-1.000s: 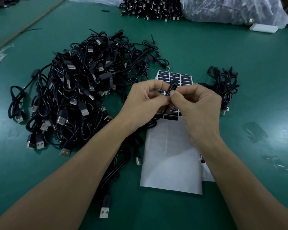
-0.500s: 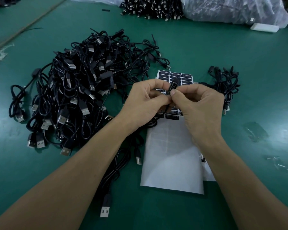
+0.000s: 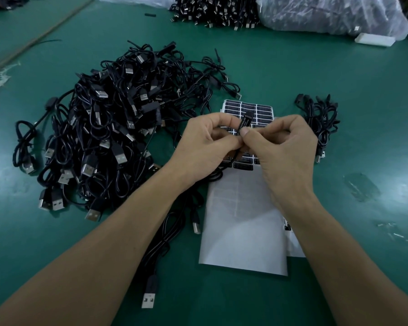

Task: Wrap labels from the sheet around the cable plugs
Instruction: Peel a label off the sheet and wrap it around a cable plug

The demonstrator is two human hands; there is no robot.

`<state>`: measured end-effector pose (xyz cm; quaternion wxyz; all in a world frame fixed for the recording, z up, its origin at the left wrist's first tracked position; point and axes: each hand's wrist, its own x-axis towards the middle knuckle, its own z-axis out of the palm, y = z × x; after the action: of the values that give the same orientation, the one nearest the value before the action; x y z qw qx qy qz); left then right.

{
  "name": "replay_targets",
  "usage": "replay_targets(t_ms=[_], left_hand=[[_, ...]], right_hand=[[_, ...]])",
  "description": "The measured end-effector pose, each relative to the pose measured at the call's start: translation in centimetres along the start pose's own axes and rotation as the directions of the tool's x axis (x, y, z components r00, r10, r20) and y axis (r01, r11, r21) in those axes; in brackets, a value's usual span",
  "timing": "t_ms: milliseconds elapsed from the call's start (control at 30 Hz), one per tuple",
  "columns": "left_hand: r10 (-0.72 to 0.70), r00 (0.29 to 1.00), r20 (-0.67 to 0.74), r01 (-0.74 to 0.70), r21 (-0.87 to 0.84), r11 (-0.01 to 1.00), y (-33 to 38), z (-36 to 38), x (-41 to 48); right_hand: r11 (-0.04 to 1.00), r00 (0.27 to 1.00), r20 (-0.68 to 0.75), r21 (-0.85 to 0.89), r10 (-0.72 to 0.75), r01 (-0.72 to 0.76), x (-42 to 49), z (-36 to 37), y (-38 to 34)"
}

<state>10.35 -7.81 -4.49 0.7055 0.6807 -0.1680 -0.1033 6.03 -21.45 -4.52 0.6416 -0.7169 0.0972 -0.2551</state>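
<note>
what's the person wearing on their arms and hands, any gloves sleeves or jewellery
Nothing shows. The left hand and the right hand are bare, without gloves, rings or tape. Both forearms are uncovered as far as the frame's lower edge: no sleeve, watch or wristband in view. Fingernails are short and unpainted.

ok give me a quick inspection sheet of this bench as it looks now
surface: green mat, some scuffs
job's things: label sheet, lower part peeled bare; black plug with label pinched between both hands
clutter: white block, plastic bag far right
grips: left hand and right hand both closed on the plug
cables: big pile left, small bundle right, more at the far edge
surroundings: nothing seen
</note>
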Motion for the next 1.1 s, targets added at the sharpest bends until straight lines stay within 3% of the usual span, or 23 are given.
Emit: replay_targets(t_ms=[333,567,833,1000,1100], left_hand=[[0.046,0.998,0.039,-0.048,0.04,0.998,0.0,0.0,-0.1],[0.069,0.997,0.024,-0.072,0.113,0.991,0.0,0.1,-0.3],[0.195,0.981,0.014,-0.194,0.206,0.959,0.9,0.6,-0.9],[0.308,0.951,-0.029,-0.283,0.318,0.905,1.9,-0.5,-0.4],[0.322,0.937,-0.136,-0.288,0.222,0.931,2.5,-1.0,-0.2]], right_hand=[[1.0,0.993,0.117,0.012,0.003,-0.004,0.3,0.0,0.1],[0.996,0.994,0.097,-0.071,-0.054,0.061,0.5,-0.2,-0.1],[0.985,0.985,0.101,-0.085,-0.143,0.151,0.2,-0.3,-0.6],[0.979,0.956,0.268,-0.126,-0.123,0.161,-0.3,-0.2,-0.9],[0.918,0.858,0.501,-0.274,-0.118,0.286,-1.1,0.2,-1.4]])
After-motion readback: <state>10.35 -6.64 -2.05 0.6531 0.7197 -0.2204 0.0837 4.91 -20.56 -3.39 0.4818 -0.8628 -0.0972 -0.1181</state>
